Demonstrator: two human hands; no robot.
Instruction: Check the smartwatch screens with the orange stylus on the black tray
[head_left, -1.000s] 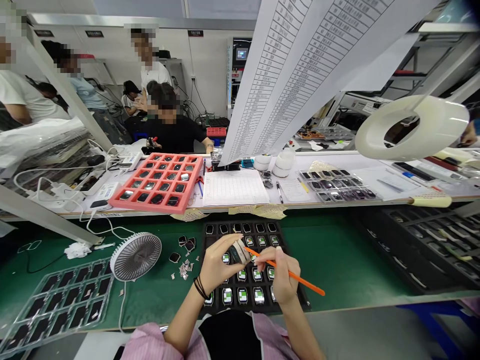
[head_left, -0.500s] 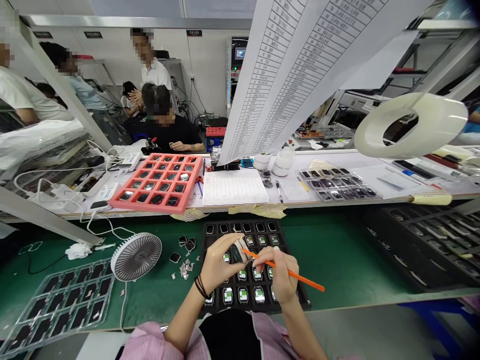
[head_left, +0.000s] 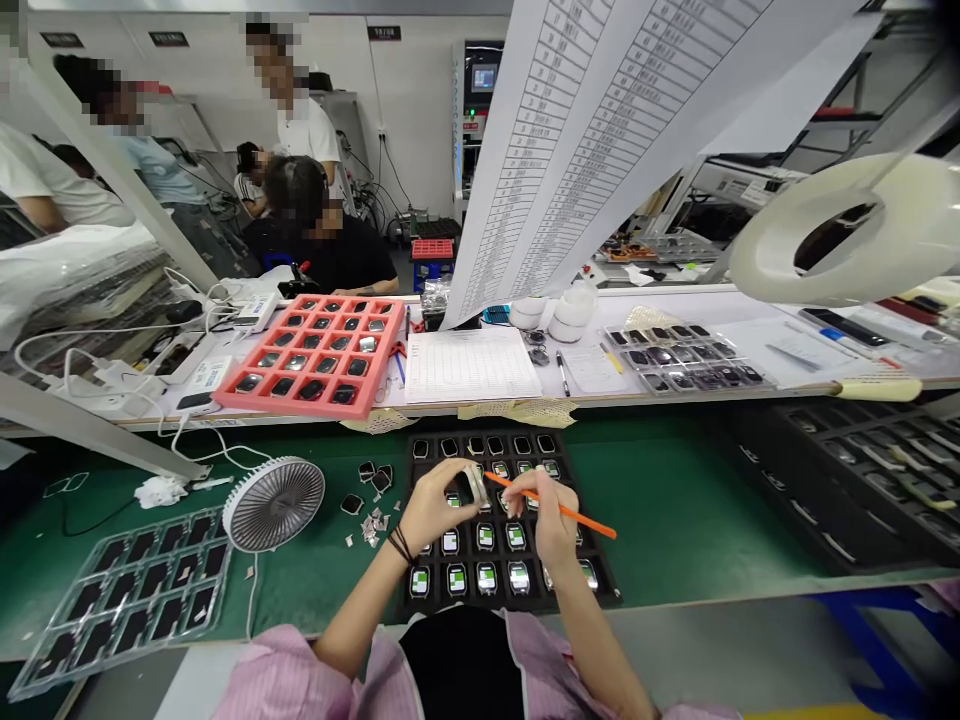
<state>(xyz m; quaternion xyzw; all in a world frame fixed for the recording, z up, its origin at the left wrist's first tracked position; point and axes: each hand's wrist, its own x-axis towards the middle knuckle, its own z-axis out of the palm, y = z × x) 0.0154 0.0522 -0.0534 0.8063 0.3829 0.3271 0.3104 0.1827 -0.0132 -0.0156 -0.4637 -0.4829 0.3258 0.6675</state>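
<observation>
My left hand grips a smartwatch body by its edges, tilted so its silvery side shows. In my right hand is a thin orange stick, held like a pen. Its left tip lies close to the watch body; whether they touch I cannot tell. Both hands are over a black tray whose slots hold several watch bodies, many with lit green and white screens. My hands cover part of its middle rows.
A small fan stands left of the tray, near loose watch cases and small scraps. A clear tray lies far left. On the shelf sit a red tray and paper sheet. A tape roll hangs right.
The watch body has turned in my left hand, showing more of its silvery side. My right hand and the orange stick have shifted slightly left. The camera view has tilted a little.
</observation>
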